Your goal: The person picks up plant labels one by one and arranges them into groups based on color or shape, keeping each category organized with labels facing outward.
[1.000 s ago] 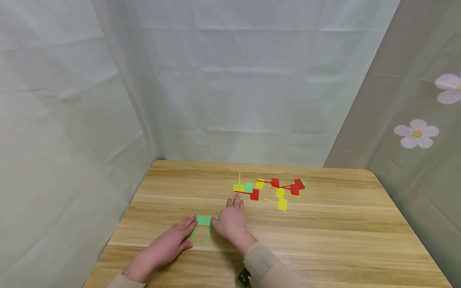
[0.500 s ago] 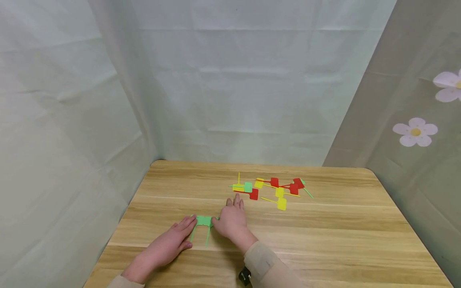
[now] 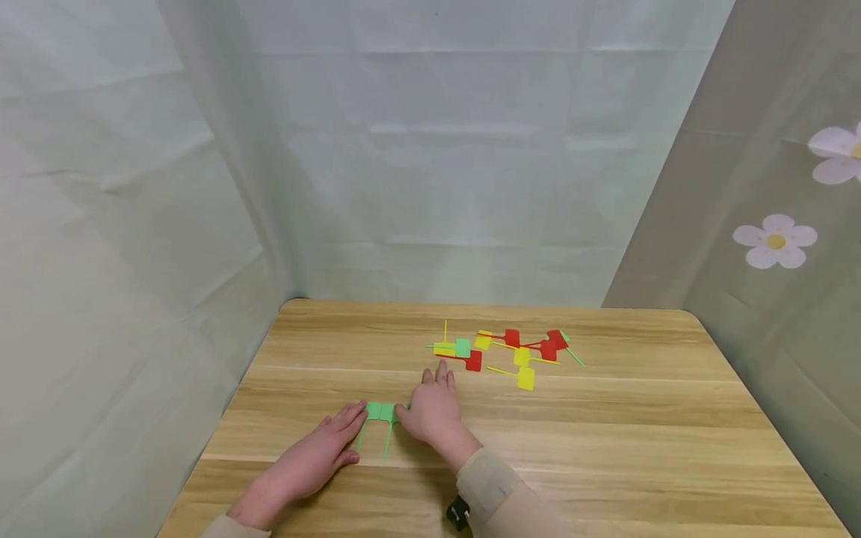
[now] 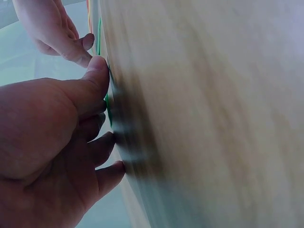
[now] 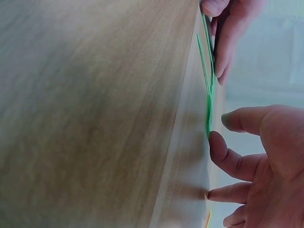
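Observation:
Two green cable tie tags [image 3: 380, 412], flat square flags with thin tails, lie side by side on the wooden table, their tails pointing toward the person. My left hand [image 3: 319, 457] lies flat at their left end, fingertips touching or covering that edge. At the right end, the thumb of my right hand [image 3: 436, 409] is against the green flags, and its other fingers stretch forward on the table. The right wrist view shows the green tags [image 5: 209, 111] edge-on near the right hand's [image 5: 266, 161] fingertips. Part of the green pieces is hidden beneath the fingers.
Beyond the right hand lies a loose group of tags: red [image 3: 474, 361], yellow [image 3: 526, 378] and green [image 3: 463, 347], several overlapping. Pale cloth walls [image 3: 430, 172] enclose the back and sides of the table [image 3: 605, 448]. A small black device [image 3: 458, 513] sits under the right wrist.
Both hands and the green tags stay practically in place. Only the head view has shifted slightly.

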Action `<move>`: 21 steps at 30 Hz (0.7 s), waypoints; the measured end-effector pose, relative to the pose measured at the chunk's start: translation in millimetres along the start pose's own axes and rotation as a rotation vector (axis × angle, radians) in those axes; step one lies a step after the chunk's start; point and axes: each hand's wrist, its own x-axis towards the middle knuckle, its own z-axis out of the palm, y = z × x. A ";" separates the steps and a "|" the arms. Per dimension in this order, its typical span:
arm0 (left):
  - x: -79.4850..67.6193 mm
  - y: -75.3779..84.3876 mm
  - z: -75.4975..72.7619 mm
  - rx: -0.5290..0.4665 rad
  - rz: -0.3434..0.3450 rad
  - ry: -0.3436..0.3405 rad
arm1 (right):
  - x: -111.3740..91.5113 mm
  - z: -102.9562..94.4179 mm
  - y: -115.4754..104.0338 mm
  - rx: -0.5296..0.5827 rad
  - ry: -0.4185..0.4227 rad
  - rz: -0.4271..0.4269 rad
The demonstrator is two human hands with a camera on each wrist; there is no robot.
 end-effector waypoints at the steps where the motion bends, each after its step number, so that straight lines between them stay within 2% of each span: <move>1: -0.2 -0.2 0.3 0.001 0.000 0.001 | 0.0 -0.2 0.2 0.000 0.000 -0.001; 6: -0.5 0.3 0.5 -0.007 -0.015 -0.002 | -0.6 -1.5 0.4 0.003 -0.002 -0.002; 14: -1.0 2.1 -1.8 -0.019 0.003 0.006 | -0.1 -2.5 -0.6 0.001 -0.005 -0.001; 21: 0.0 1.6 -0.5 -0.020 -0.037 0.006 | 0.4 -4.7 3.2 0.065 0.035 -0.017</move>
